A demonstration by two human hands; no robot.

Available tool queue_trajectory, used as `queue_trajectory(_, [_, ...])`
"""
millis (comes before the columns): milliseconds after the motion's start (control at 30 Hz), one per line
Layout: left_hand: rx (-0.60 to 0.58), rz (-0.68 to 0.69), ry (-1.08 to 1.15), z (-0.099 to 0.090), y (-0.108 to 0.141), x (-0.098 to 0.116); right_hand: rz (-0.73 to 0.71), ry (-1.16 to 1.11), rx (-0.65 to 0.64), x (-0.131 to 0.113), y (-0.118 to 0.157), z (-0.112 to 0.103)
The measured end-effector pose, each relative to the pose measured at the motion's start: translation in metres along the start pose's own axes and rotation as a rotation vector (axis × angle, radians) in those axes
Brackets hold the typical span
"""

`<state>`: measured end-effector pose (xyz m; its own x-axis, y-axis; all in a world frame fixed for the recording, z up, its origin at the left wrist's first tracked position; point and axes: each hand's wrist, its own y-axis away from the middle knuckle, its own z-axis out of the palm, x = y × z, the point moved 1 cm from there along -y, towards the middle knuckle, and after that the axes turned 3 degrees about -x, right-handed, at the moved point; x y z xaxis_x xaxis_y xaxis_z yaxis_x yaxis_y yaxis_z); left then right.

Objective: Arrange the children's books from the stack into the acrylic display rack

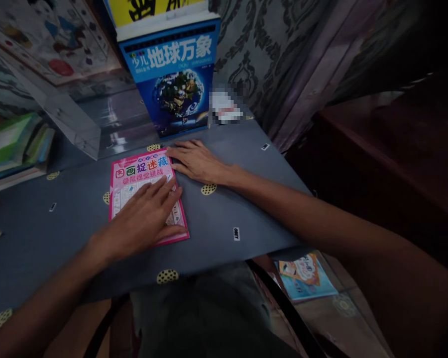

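1. Thing handled: a thin, pink-bordered rectangular paper booklet (138, 166) with multicoloured Chinese characters on its cover. It lies flat on the table (216, 219), which has a dark grey-blue surface printed with yellow dotted ovals, and is near the table's front edge.
2. Left hand (145, 211): palm down over the booklet's lower and middle cover, fingers loosely spread, thumb apart near the right edge. Nothing is pinched.
3. Right hand (196, 161): palm down on the table just beside the booklet, fingers slightly spread, fingertips at its upper right corner. Whether they press on it cannot be told.
4. Beyond the booklet: a thick blue book (179, 94) with a globe on its cover stands upright, with a yellow-covered book (145, 7) behind it. A transparent plastic holder (74, 122) is to their left.
5. Far left: a stack of green and blue books (15, 144), blurred.
6. Right of the blue book: a white item (227, 107), pixelated and unidentifiable.
7. Below table level, right: a light-blue and orange printed booklet (323, 289).
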<state>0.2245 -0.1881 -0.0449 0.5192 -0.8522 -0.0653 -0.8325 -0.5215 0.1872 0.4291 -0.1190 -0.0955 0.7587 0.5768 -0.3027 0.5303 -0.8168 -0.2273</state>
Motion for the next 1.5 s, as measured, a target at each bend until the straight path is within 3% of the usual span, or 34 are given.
queue_trajectory(233, [-0.11, 0.038, 0.019, -0.008, 0.011, 0.015, 0.01, 0.023, -0.024, -0.002, 0.0, -0.001])
queue_trajectory(467, [-0.094, 0.062, 0.006, -0.009, 0.011, 0.016, -0.084, -0.019, 0.045, -0.008, 0.014, 0.001])
queue_trajectory(733, [-0.007, 0.068, 0.044, -0.008, 0.015, 0.017, -0.225, -0.118, 0.097, -0.038, 0.059, -0.006])
queue_trajectory(967, [0.031, 0.084, 0.084, -0.008, 0.016, 0.018, -0.237, -0.167, 0.085, -0.062, 0.093, -0.015])
queue_trajectory(1167, [0.115, 0.09, 0.088, -0.004, 0.019, 0.018, -0.269, -0.267, 0.048, -0.072, 0.109, -0.021])
queue_trajectory(1333, [0.204, 0.085, 0.088, -0.001, 0.021, 0.025, -0.185, -0.505, -0.007, -0.074, 0.114, -0.027])
queue_trajectory(1500, [0.358, 0.104, 0.109, -0.003, 0.021, 0.033, -0.139, -0.609, 0.039, -0.074, 0.112, -0.029])
